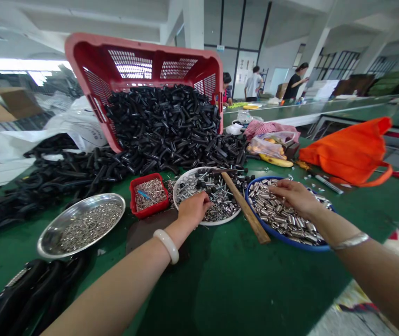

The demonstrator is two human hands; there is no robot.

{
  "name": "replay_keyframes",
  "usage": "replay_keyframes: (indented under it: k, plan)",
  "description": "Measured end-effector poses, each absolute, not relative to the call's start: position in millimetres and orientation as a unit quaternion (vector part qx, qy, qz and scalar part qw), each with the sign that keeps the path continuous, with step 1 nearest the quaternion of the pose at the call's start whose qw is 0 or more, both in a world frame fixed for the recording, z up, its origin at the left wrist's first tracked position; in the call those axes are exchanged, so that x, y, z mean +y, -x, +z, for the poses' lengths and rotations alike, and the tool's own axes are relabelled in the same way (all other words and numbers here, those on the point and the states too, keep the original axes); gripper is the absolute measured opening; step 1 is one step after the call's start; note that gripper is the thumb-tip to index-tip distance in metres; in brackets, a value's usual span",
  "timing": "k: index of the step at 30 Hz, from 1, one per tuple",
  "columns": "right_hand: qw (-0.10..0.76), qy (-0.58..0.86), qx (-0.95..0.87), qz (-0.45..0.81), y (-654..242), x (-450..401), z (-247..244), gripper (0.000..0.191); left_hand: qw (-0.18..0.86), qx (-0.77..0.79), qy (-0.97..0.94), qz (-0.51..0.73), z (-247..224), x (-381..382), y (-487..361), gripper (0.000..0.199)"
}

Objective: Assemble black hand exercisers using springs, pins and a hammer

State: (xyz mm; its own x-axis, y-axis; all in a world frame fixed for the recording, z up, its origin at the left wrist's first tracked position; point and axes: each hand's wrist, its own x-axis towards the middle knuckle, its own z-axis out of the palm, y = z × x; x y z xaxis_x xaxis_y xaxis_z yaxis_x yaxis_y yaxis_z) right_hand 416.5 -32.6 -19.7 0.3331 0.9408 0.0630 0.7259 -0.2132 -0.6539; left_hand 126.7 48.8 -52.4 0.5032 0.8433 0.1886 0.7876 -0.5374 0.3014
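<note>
Left hand [194,210] curled at bolts [216,196] on white plate [216,223] — grip unclear (fingertips hidden); right hand [292,196] open, palm down over springs [279,217] in blue bowl [276,234], holding nothing visible.

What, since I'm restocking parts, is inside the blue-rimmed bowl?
The blue-rimmed bowl holds a heap of silver ribbed metal pieces, possibly springs, with the right hand resting on them. The heap covers the bowl's floor, so what lies beneath cannot be seen.

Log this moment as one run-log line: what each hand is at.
left hand: over screws in white plate | right hand: over metal springs in blue-rimmed dish
</note>
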Motion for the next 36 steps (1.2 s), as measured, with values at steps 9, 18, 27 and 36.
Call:
replay_keyframes:
  k: [9,18,27,36]
  plan:
    - [0.263,0.767,-0.517,0.275,-437,-15,-16,0.042,0.176,0.483,-0.839,0.18,-56,41,-107,0.02]
    - [0.36,0.764,-0.488,0.221,-434,-9,-21,0.041,0.303,0.466,-0.795,0.241,-61,31,-91,0.024]
    - [0.432,0.719,-0.499,0.218,-431,-11,-27,0.045,0.423,0.438,-0.748,0.264,-58,13,-90,0.021]
    - [0.539,0.617,-0.506,0.268,-394,-31,-22,0.042,0.573,0.401,-0.657,0.281,-49,-3,-101,0.015]
